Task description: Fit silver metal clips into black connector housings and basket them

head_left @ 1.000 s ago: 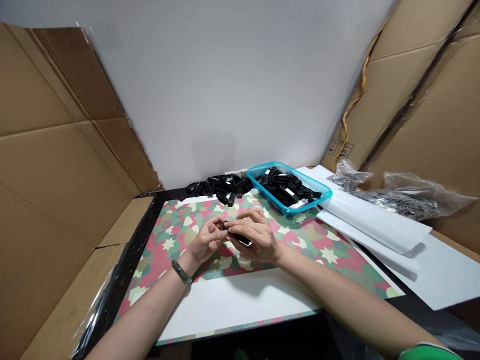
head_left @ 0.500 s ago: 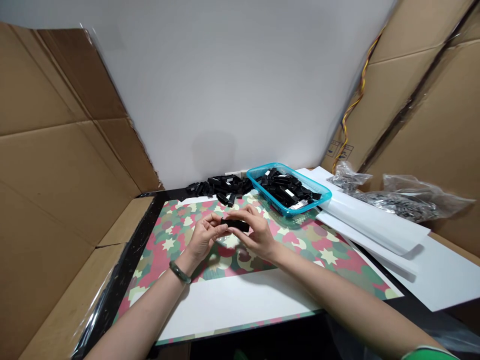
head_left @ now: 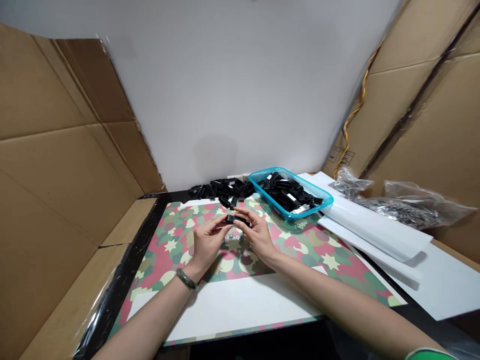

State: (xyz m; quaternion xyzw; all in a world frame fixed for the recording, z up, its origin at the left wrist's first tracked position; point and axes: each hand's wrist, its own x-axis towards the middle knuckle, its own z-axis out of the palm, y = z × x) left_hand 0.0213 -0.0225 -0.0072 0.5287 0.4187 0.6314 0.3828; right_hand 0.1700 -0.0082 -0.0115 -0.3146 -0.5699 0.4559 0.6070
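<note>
Between both hands is a small, long black plastic part [head_left: 236, 220], raised above the patterned sheet. My left hand [head_left: 208, 241], with a dark bangle [head_left: 186, 279] at its wrist, pinches the left end of the part. Fingers of my right hand [head_left: 258, 236] close on its right end. Just below the fingertips a little heap of small shiny pieces [head_left: 232, 237] lies on the sheet. Beyond the hands is a loose pile of similar black parts [head_left: 223, 188]. The exact kind of the held part is too small to tell.
A blue plastic basket [head_left: 290, 217] of black parts stands behind and to the right. Clear bags of small metallic pieces [head_left: 397, 212] rest on white sheets [head_left: 442, 280] at the right. Cardboard panels [head_left: 48, 180] flank the table. A camouflage-patterned sheet [head_left: 161, 250] covers the tabletop.
The black part has been turned, so its left end now faces me more. My left hand has moved slightly right and its fingers have shifted on the part.
</note>
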